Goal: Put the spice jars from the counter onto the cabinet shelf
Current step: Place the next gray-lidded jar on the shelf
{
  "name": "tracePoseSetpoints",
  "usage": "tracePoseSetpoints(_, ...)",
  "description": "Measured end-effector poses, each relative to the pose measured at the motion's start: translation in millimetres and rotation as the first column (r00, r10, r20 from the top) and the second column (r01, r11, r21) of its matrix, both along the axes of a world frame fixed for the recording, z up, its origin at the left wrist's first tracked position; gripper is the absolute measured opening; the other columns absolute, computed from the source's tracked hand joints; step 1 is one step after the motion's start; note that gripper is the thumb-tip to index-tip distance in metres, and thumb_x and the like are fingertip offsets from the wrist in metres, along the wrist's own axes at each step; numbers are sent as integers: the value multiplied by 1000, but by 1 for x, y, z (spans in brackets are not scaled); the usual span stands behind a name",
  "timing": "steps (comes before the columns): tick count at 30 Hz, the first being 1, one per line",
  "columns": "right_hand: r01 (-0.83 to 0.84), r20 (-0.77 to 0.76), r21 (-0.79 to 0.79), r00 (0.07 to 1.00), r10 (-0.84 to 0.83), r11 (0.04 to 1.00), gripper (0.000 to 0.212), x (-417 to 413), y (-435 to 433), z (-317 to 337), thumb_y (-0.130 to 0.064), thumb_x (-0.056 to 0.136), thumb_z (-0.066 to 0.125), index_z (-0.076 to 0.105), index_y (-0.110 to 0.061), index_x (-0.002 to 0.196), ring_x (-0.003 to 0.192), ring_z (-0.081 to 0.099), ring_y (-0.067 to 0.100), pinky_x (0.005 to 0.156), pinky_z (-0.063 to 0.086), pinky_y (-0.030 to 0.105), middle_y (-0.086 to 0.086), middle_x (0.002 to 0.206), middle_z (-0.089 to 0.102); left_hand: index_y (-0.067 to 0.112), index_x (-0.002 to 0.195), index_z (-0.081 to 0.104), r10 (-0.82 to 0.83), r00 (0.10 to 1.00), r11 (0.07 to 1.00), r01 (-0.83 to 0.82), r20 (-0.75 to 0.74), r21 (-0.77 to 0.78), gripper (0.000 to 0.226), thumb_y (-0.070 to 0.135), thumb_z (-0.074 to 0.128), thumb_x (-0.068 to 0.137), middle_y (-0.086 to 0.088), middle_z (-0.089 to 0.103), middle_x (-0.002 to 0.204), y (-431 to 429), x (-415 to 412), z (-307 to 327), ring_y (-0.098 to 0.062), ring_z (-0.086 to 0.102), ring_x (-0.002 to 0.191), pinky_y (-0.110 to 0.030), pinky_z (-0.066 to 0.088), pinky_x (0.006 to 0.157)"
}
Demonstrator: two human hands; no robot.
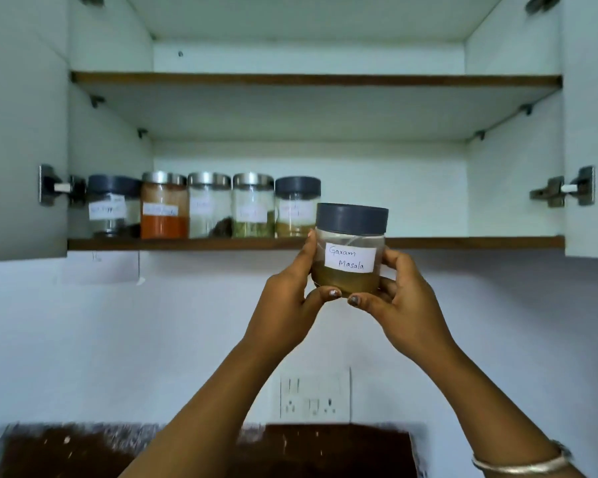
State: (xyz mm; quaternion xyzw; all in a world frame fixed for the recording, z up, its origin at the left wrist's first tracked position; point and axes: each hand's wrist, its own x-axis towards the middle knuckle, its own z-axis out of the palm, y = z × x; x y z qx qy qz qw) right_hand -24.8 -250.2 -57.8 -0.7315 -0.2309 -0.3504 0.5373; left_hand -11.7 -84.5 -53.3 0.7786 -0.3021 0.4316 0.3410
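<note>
1. A person holds a small clear spice jar (351, 250) up in both hands, in front of the front edge of the cabinet's lower shelf (463, 242) and not set down on it.
2. The jar has a wide dark grey lid (352, 217) and a white paper label (351, 257) handwritten "Garam Masala". A brownish-olive powder fills roughly its bottom third, and the rest of the body is see-through.
3. The left hand (287, 298) grips the jar's left side, fingers curled behind it and the thumb tucked under the base.
4. The right hand (404, 298) mirrors this on the right side, thumb under the base, so the two thumb tips nearly meet beneath the jar.
5. A row of five jars (208, 205) stands on the left part of the lower shelf, close side by side. The two end jars have dark lids, the three between them have silver lids, and the second holds orange-red powder. Their labels are too blurred to read.
6. The held jar sits just right of, and in front of, the last jar in that row.
7. A pale bangle (522, 464) circles the right wrist.
</note>
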Motion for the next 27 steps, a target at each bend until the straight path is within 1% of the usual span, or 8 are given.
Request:
tracePoseSetpoints(3,29,83,-13,996,-28,999,63,21,-7,31,-13,76,75,37,-32,121,113,56,15,85,53,24,-4,133,50,33,145,12,-54,998,997,55,29,-50,81,19,65,86,10,51,135,-12,19,33,-2,50,115,-3,36,87)
tracePoseSetpoints(6,76,128,-45,989,-69,996,61,43,-17,53,-11,75,76,38,-31,119,104,59,13,83,52,26,-2,130,51,26,146,25,-101,994,991,104,39,-83,76,12,66,84,30,45,112,-23,39,55,25,48,90,7,35,74)
tracePoseSetpoints(8,123,148,-84,983,-109,989,62,58,-23,63,-12,76,77,41,-27,124,103,59,12,83,51,24,-3,130,51,22,143,32,-101,994,990,104,41,-93,69,9,65,84,33,42,103,-27,54,62,32,45,82,9,34,69)
tracePoseSetpoints(11,198,163,-157,972,-172,968,65,78,-28,69,-18,77,76,39,-24,130,103,54,10,80,46,20,-3,132,49,17,137,40,-57,998,993,60,28,-103,56,13,64,86,21,54,110,-32,71,65,14,55,93,2,39,74)
tracePoseSetpoints(14,245,163,-198,963,-215,949,61,94,-32,69,-23,78,75,40,-24,127,100,53,9,76,44,18,-4,132,49,15,132,45,-14,1000,997,16,24,-79,47,20,61,88,2,62,122,-36,86,63,-8,59,104,-17,46,81)
tracePoseSetpoints(18,279,172,-221,954,-245,934,49,103,-37,68,-31,78,74,41,-26,115,93,62,12,75,50,26,-4,125,55,13,130,48,64,991,995,-55,116,-80,45,24,61,89,-1,58,114,-41,100,56,-12,53,98,-24,47,85)
tracePoseSetpoints(23,398,236,-255,910,-342,881,48,110,-32,68,-43,85,62,42,-22,124,96,61,16,79,51,33,-2,120,59,10,137,44,143,971,984,-118,194,-137,50,24,58,90,1,43,105,-50,112,50,-14,50,89,-14,38,79)
tracePoseSetpoints(27,472,270,-266,873,-405,840,74,115,-28,68,-37,91,53,7,-27,149,97,63,26,86,48,39,2,119,63,16,146,27,178,964,976,-148,200,-158,63,24,56,91,2,53,111,-52,117,51,-15,54,96,-20,40,82)
